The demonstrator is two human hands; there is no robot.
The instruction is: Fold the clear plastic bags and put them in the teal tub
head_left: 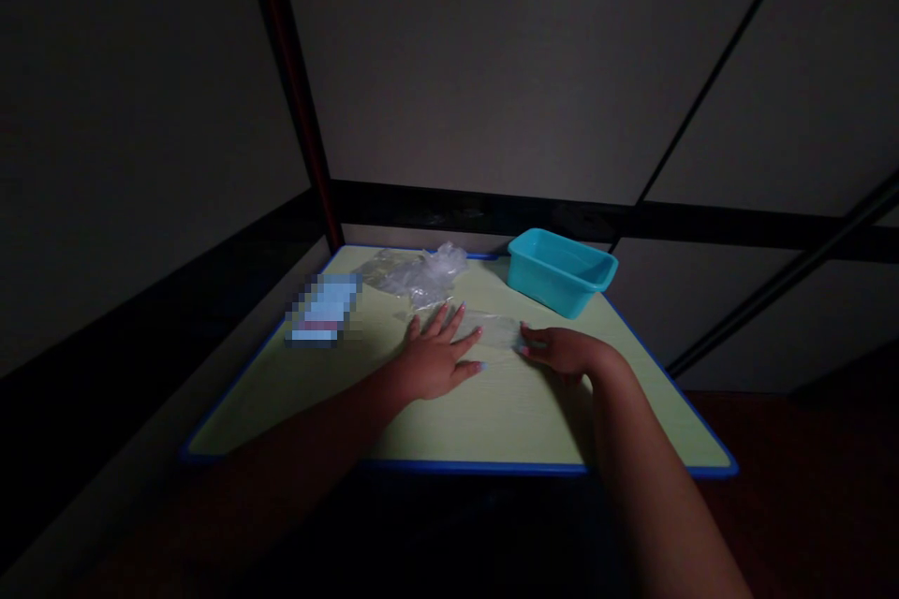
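A clear plastic bag (497,329) lies flattened on the pale table between my two hands. My left hand (436,357) rests on its left part with the fingers spread flat. At the bag's right end, my right hand (558,351) pinches the edge between thumb and fingers; its other fingers are partly hidden beneath the hand. Just beyond my left fingers sits a crumpled heap of clear plastic bags (425,273).
A turquoise plastic basin (558,271) stands at the back right of the blue-edged table (464,430). On the left lies a blurred-out, light-coloured flat object (327,307). Pale panels (478,65) rise close behind the table.
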